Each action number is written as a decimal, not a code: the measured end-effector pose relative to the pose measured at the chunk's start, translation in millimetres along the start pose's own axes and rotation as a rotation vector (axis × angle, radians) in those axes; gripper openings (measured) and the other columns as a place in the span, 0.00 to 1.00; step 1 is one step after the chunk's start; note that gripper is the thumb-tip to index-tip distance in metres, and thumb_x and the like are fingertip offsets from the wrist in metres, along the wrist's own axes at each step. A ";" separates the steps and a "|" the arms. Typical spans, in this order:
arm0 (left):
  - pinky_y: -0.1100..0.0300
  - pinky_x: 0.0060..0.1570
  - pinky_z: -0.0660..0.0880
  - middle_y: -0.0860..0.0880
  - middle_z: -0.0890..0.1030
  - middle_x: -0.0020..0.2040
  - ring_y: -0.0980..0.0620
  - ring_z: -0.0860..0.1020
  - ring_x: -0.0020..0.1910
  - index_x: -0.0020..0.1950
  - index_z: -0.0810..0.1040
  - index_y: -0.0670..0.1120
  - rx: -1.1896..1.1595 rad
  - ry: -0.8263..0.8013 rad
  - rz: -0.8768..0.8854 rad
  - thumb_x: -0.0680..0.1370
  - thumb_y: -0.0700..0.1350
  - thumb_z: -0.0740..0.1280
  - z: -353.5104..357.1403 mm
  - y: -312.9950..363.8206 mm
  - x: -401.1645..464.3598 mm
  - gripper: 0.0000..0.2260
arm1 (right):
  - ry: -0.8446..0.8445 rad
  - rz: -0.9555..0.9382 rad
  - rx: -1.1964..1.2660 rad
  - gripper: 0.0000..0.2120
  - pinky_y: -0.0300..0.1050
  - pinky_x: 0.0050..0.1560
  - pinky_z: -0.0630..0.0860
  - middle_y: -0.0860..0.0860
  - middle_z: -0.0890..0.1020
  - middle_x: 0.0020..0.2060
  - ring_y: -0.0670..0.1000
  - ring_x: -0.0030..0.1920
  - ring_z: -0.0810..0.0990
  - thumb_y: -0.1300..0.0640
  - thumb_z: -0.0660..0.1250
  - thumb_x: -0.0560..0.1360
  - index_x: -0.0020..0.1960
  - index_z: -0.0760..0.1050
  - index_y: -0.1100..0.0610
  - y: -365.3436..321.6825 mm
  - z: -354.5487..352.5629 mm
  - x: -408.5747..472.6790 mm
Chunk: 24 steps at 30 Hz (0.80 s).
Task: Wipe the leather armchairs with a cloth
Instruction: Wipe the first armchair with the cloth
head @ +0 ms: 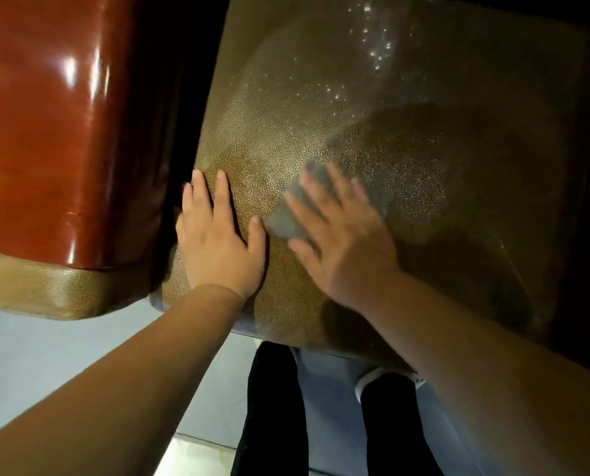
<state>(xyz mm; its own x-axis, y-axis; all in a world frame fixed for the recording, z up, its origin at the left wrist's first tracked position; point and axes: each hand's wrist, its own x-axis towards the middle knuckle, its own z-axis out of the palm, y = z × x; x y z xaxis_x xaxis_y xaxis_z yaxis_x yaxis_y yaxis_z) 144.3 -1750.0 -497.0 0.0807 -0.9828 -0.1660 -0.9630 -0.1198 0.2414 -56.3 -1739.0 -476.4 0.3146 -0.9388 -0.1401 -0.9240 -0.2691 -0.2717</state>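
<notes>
a: what's closest to the camera?

b: two bare forearms coming in from the bottom corners, and under them dark trouser legs [269, 407] w/ a bit of white shoe [365, 383] on a pale blue-grey floor [46, 355].

a: and the hands?

b: left hand [218, 245] lies flat on the seat cushion [424, 187], fingers straight and spread, palm down, near the cushion's left-front corner. it grips nothing, just rests there, fingertips pointing away from the person.

a: right hand?

b: right hand [341, 235] is just beside the left one, a little further in. it's blurred, so detail is thin, but the fingers look spread and fairly straight, pressing down on a grey cloth [286, 221] rather than curling round it.

a: where's the cloth exactly?

b: flat on the cushion under the right hand's fingers and palm. its grey edge sticks out on the thumb side and past the fingertips (edges smeared by blur, so exact shape i can't tell).

a: the chair itself?

b: cushion is brown, pebbled leather. beyond the hands a paler, hazy band crosses it, then glinting specks toward the back. left of the cushion is a dark gap, then a glossy red-brown armrest [53, 132] w/ a textured tan trim [46, 290] along its front base. far edges go into shadow.
</notes>
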 end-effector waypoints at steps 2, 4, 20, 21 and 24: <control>0.39 0.79 0.57 0.39 0.54 0.86 0.37 0.53 0.84 0.86 0.58 0.45 -0.009 -0.003 0.000 0.81 0.58 0.59 -1.7 -0.5 -0.5 0.35 | -0.093 -0.137 -0.049 0.32 0.60 0.82 0.49 0.53 0.58 0.83 0.60 0.83 0.52 0.41 0.63 0.82 0.82 0.62 0.50 -8.7 -0.6 -20.9; 0.38 0.79 0.58 0.39 0.55 0.86 0.37 0.54 0.84 0.86 0.59 0.45 -0.002 0.002 -0.008 0.81 0.57 0.59 -2.7 -1.7 -1.6 0.35 | -0.094 -0.128 -0.085 0.33 0.59 0.82 0.50 0.54 0.57 0.83 0.61 0.83 0.53 0.45 0.65 0.81 0.82 0.60 0.52 7.3 -7.4 -22.4; 0.39 0.78 0.58 0.39 0.55 0.86 0.37 0.55 0.84 0.85 0.59 0.45 -0.015 0.040 0.006 0.80 0.56 0.57 6.6 -3.8 -3.2 0.34 | -0.013 -0.201 -0.032 0.26 0.56 0.81 0.50 0.54 0.69 0.79 0.61 0.81 0.60 0.56 0.63 0.79 0.77 0.71 0.54 35.6 -10.2 33.8; 0.39 0.78 0.58 0.39 0.55 0.86 0.37 0.55 0.84 0.85 0.59 0.45 -0.013 0.050 0.006 0.80 0.57 0.57 9.3 -4.7 -3.9 0.35 | 0.028 -0.050 0.003 0.27 0.56 0.81 0.50 0.55 0.68 0.79 0.62 0.81 0.59 0.56 0.61 0.79 0.79 0.69 0.54 49.3 -13.8 46.4; 0.39 0.79 0.58 0.40 0.55 0.86 0.38 0.55 0.84 0.85 0.59 0.46 -0.003 0.065 0.015 0.80 0.57 0.58 14.1 -5.9 -4.3 0.35 | 0.048 0.304 0.047 0.30 0.59 0.82 0.46 0.55 0.59 0.83 0.62 0.83 0.51 0.45 0.51 0.82 0.83 0.58 0.50 52.1 -25.3 94.5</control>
<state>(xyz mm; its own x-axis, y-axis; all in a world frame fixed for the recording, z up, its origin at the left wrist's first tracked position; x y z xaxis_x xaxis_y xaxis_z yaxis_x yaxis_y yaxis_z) 146.0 -1743.1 -511.2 0.0831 -0.9916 -0.0995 -0.9634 -0.1054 0.2466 -80.2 -1847.2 -479.7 0.0134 -0.9841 -0.1770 -0.9628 0.0351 -0.2680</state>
